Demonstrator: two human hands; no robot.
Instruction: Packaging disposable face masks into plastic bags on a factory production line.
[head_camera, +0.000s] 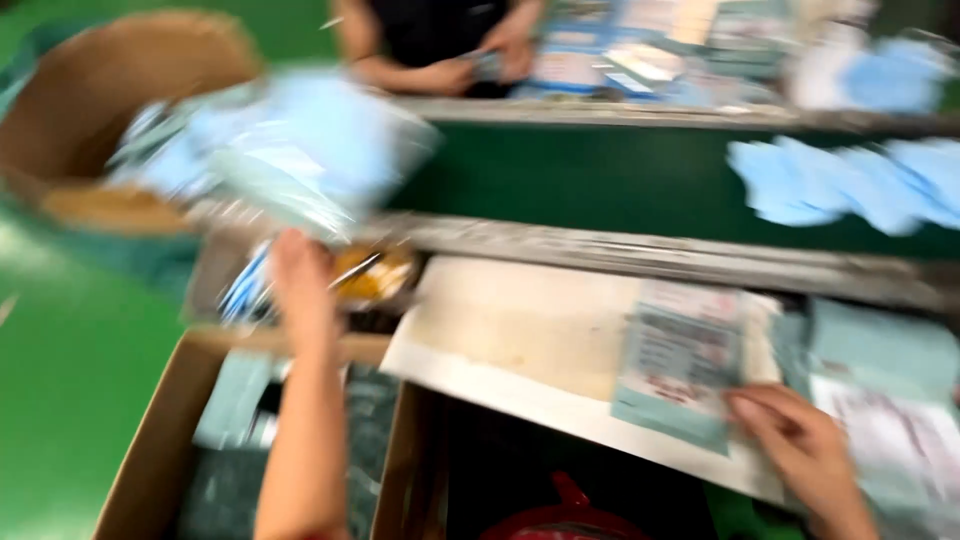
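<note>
The picture is blurred by motion. My left hand is raised and grips a clear plastic bag of light blue gloves, held above the left end of the workbench. My right hand rests with its fingertips on a flat pale green printed packet that lies on a white board at the front of the bench.
A large round cardboard drum stands at the left. An open cardboard box sits below my left arm. Loose blue gloves lie on the green conveyor. Another person's hands work across it. More packets lie right.
</note>
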